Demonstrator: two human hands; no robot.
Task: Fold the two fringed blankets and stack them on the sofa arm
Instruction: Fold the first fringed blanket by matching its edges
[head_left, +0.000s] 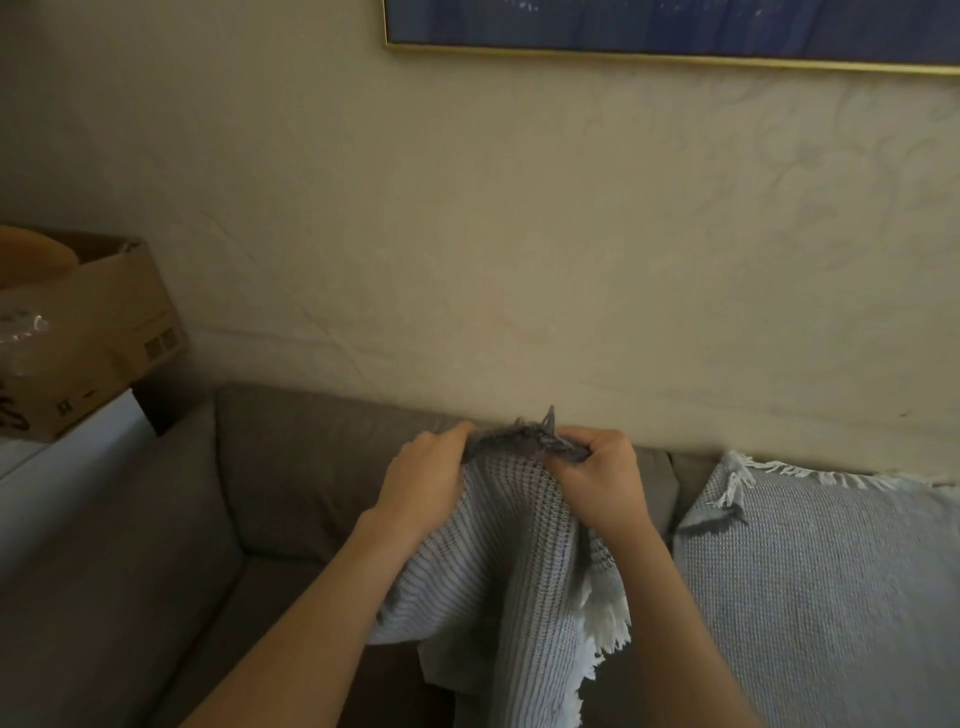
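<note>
Both forearms are reaching in from the bottom edge, and the left hand (423, 478) and right hand (608, 483) are sitting close together, raised in front of the sofa back. Each hand is curling its fingers tightly round the top edge of the striped blanket (514, 561), bunching the cloth so that a tuft of dark grey fringe (530, 436) is sticking up between them. This blanket is hanging down from the two hands in loose folds over the sofa seat, with a run of white fringe (608, 618) trailing along its right edge.

Just to the right, the second blanket (821, 571), a pale blue waffle weave, is lying spread over the sofa's seat and back, its white fringe showing along the top. The grey sofa (291, 467) is standing against a cream wall (467, 234), and its arm (119, 545) is lying at the left, well apart from both blankets.

Beyond that arm, an open cardboard box (104, 332) is resting on a white surface (67, 457). A gold-framed blue picture (675, 31) is hanging at the top.
</note>
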